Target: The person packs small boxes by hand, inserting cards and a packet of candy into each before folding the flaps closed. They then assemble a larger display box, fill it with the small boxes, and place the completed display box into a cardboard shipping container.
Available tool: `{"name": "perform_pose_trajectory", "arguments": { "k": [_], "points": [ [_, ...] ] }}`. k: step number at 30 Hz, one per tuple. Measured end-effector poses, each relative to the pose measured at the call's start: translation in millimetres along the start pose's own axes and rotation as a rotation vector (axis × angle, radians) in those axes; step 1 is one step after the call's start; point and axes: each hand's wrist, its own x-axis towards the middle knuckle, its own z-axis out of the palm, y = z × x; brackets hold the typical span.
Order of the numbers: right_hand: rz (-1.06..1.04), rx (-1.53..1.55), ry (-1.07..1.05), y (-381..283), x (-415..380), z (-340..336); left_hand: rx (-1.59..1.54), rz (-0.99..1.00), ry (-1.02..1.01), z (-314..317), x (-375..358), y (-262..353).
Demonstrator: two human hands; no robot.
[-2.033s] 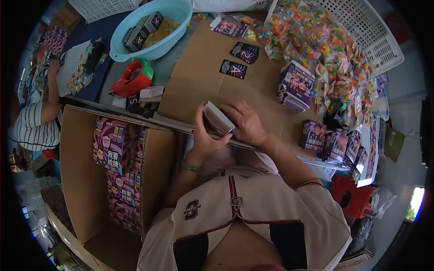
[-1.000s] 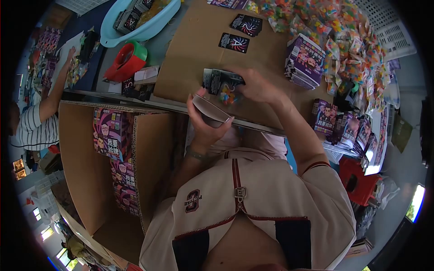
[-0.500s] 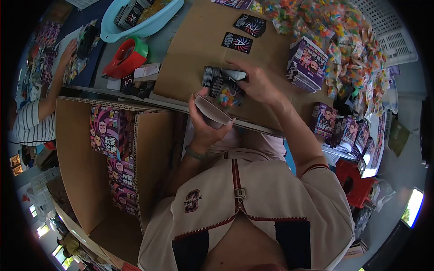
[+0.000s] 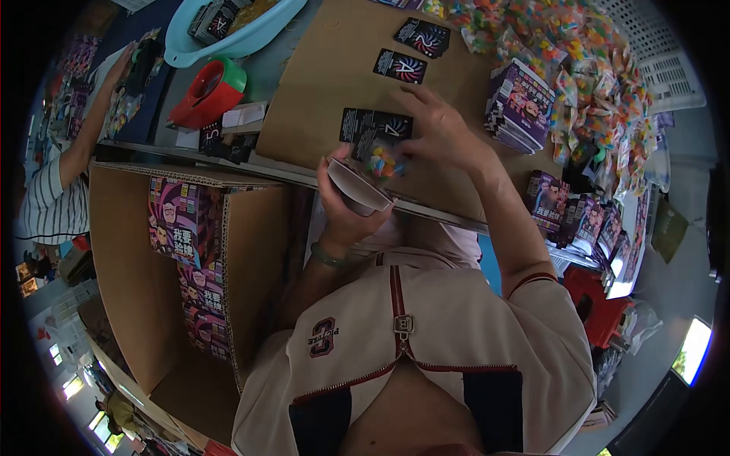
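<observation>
My left hand (image 4: 344,209) is wrapped round a small box (image 4: 357,188) with its pale open side facing up, at the front edge of the cardboard sheet. My right hand (image 4: 441,129) hovers to the right, fingers apart and nothing between them. Just beneath its fingertips lie black cards (image 4: 365,125) and a clear packet of colourful candy (image 4: 384,163). Farther back on the cardboard (image 4: 304,99) are a black card marked A (image 4: 401,66) and a small stack of black cards (image 4: 423,36).
Purple printed packs (image 4: 522,102) stand stacked at right, beside a heap of candy packets (image 4: 597,99). A red-green tape dispenser (image 4: 209,91) and blue basin (image 4: 190,45) sit at left. A large carton (image 4: 125,281) holds purple boxes (image 4: 181,224). A co-worker's arm (image 4: 85,137) reaches in at far left.
My right hand has let go of the black card or packet it was holding and lifted slightly away, its fingers spreading. The cards now lie flatter. My left hand keeps its hold on the box.
</observation>
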Motion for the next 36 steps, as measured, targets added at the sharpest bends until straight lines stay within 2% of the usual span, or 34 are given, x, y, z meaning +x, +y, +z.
{"name": "perform_pose_trajectory", "arguments": {
  "k": [2, 3, 5, 8, 12, 14, 15, 17, 18, 20, 21, 23, 24, 25, 31, 36],
  "points": [
    [0.048, -0.009, 0.141, 27, 18, -2, -0.012, -0.021, -0.006, -1, 3, 2],
    [0.045, -0.012, 0.143, 32, 29, -6, -0.024, -0.049, -0.020, -2, 2, 4],
    [0.274, -0.139, 0.236, 38, 53, -11, -0.027, -0.046, -0.019, -1, 2, 3],
    [0.320, -0.271, 0.195, 56, 74, 0, -0.024, -0.042, -0.018, -1, 1, 2],
    [0.311, -0.308, 0.249, 54, 78, 1, 0.013, -0.026, -0.036, -3, 5, 4],
    [0.342, -0.122, 0.280, 54, 76, -1, -0.010, -0.039, -0.027, -2, 3, 1],
    [0.346, -0.124, 0.275, 54, 71, -2, -0.028, -0.057, -0.021, -1, 1, 1],
    [0.272, 0.278, 0.386, 52, 59, -3, -0.038, -0.070, -0.031, -3, -1, 1],
    [0.273, 0.278, 0.379, 40, 53, -11, -0.046, -0.068, -0.037, -3, 1, 1],
    [0.400, 0.616, 0.203, 7, 33, -32, -0.026, -0.054, -0.030, -3, 2, 2],
    [0.402, 0.614, 0.202, 2, 23, -28, -0.007, -0.034, -0.027, -3, 2, 2],
    [0.241, 0.517, 0.167, 0, 8, -12, -0.018, -0.032, -0.020, -2, 1, 1],
    [0.188, 0.354, 0.235, 1, 4, -1, -0.025, -0.031, -0.011, -1, 1, 0],
    [0.188, 0.356, 0.235, 5, -1, 3, -0.024, -0.032, -0.011, -1, 0, -1],
    [0.305, 0.458, 0.230, 2, -18, 8, -0.025, 0.011, 0.015, 2, 0, -3],
    [0.429, 0.789, 0.222, 20, -16, 11, -0.033, 0.019, 0.098, 5, -2, -5]
  ]
}}
